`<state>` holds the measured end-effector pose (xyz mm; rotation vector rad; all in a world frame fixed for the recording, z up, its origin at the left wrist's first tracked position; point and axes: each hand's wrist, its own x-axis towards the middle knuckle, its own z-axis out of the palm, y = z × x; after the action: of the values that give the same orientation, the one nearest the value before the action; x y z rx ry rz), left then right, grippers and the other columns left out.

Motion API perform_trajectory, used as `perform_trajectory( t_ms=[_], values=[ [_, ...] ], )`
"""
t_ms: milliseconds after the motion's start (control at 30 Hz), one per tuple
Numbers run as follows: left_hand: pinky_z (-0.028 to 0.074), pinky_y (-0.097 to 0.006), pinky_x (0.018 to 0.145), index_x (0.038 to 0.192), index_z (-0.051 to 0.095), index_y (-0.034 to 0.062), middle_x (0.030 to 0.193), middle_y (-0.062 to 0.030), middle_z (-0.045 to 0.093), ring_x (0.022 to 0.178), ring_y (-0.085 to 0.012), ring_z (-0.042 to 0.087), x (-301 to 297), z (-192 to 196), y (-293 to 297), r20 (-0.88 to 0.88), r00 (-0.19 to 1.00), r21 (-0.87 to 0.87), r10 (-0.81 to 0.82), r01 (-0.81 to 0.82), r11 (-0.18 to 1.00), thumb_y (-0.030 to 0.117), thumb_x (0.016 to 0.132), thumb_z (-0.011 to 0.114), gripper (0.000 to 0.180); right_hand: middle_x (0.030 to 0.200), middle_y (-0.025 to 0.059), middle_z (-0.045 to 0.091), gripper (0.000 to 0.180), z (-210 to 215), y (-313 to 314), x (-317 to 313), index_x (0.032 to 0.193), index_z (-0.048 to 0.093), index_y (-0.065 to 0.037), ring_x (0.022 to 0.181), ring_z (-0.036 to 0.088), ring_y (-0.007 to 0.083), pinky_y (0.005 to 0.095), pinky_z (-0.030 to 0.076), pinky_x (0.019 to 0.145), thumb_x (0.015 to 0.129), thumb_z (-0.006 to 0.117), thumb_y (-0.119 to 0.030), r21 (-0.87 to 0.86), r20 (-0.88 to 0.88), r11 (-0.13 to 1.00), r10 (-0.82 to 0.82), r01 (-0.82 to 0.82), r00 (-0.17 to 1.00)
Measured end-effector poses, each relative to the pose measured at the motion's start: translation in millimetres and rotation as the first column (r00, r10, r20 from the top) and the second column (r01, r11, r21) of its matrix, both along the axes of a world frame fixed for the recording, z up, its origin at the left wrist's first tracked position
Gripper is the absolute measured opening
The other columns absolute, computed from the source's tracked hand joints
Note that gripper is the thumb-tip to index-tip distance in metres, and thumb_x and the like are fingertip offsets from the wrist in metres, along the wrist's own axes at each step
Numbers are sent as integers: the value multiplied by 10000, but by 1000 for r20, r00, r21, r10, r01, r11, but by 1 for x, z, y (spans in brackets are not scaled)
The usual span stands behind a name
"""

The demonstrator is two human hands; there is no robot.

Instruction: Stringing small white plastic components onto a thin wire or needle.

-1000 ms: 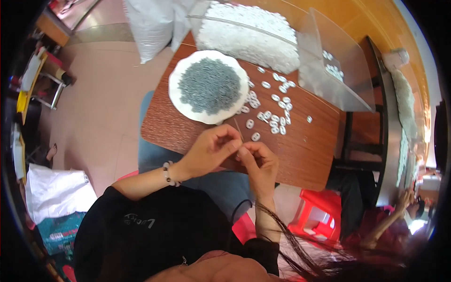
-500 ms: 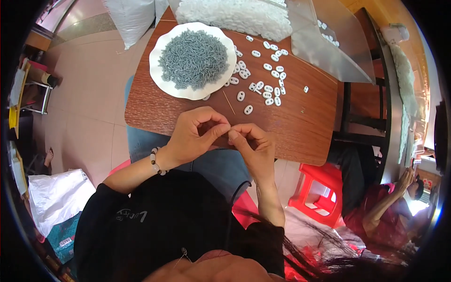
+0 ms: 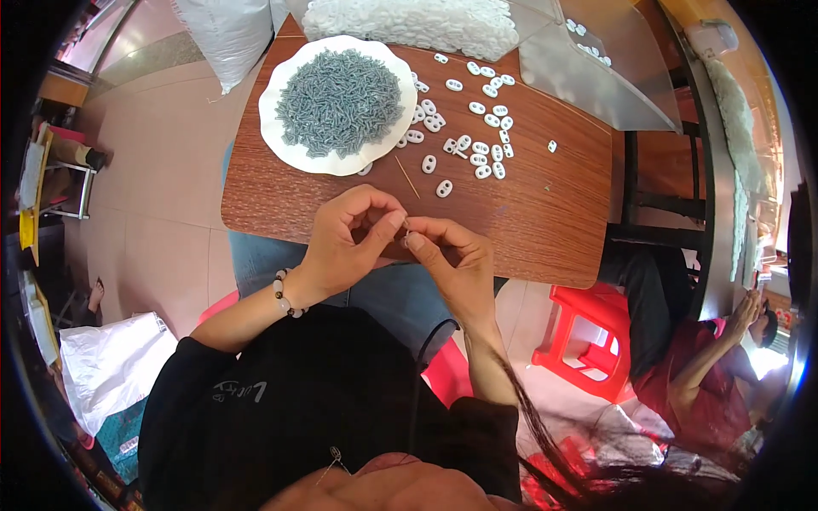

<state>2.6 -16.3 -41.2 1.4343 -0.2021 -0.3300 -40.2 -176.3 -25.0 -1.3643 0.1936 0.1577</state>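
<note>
Your left hand [image 3: 345, 243] and right hand [image 3: 460, 264] have drawn back from the thin wooden stick [image 3: 407, 176] since one second ago, when your fingertips stood at its lower end. The white scalloped plate [image 3: 268, 119] now sits higher and farther left in the frame.

Note the hand state: both hands are pinched closed, thumb against index finger, at a small piece [image 3: 406, 233]. It is located at the centre of the frame, between your fingertips, near the lower edge of the tabletop [image 3: 545, 230]. Its kind cannot be told at this size. Your left wrist carries a beaded bracelet [image 3: 288, 298].

Locate the stick just above your fingers, lying at a slant on the wood. Upper left of centre, the plate bears a heap of short grey-blue rods [image 3: 341, 104]. To the right of the plate, white oval pieces [image 3: 428, 163] with two dark holes lie scattered, some touching. At the top edge, find a mass of white pieces [image 3: 409, 25]; right of it stands a clear panel [image 3: 613, 77]. A red stool [image 3: 626, 341] stands at lower right.
</note>
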Motion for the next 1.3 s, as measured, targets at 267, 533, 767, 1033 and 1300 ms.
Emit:
perform_trajectory(
  t_ms=[267,533,767,1033,1300],
  values=[
    [469,-203,665,964,600,11,852,-7,615,736,-59,564,-3,0,1,-149,989,-43,-16,9,999,164,920,596,159,844,39,682,186,-9,-3,-1,1009,662,14,746,607,67,195,484,681,856,675,-90,-53,-48,993,-110,107,993],
    [467,-204,689,965,603,4,850,-8,617,743,-58,565,-5,0,2,-188,982,-36,-32,25,999,161,920,596,164,837,59,690,165,-7,0,-2,972,670,20,696,609,64,192,488,635,851,680,-91,0,-14,988,-152,152,988],
    [468,-203,683,953,610,-2,845,-3,619,742,-49,559,-5,1,-2,-192,981,-79,-33,18,997,153,914,606,160,824,57,689,151,-6,1,-1,960,671,27,679,607,61,188,490,622,850,674,-76,-4,10,987,-162,163,987],
    [465,-196,676,949,613,-8,836,-2,619,740,-41,558,-4,6,-3,-232,972,-47,-36,25,999,145,915,608,157,813,53,686,136,-4,1,-1,948,673,27,693,611,58,190,497,635,856,665,-72,-84,18,985,-152,153,988],
    [461,-194,649,939,619,-9,806,1,618,711,-39,547,-5,3,-2,-231,973,-33,-28,21,999,145,912,612,157,805,47,683,124,-5,5,-2,931,672,28,699,613,58,191,500,648,858,665,-72,-128,42,979,-152,156,988]
  ],
)
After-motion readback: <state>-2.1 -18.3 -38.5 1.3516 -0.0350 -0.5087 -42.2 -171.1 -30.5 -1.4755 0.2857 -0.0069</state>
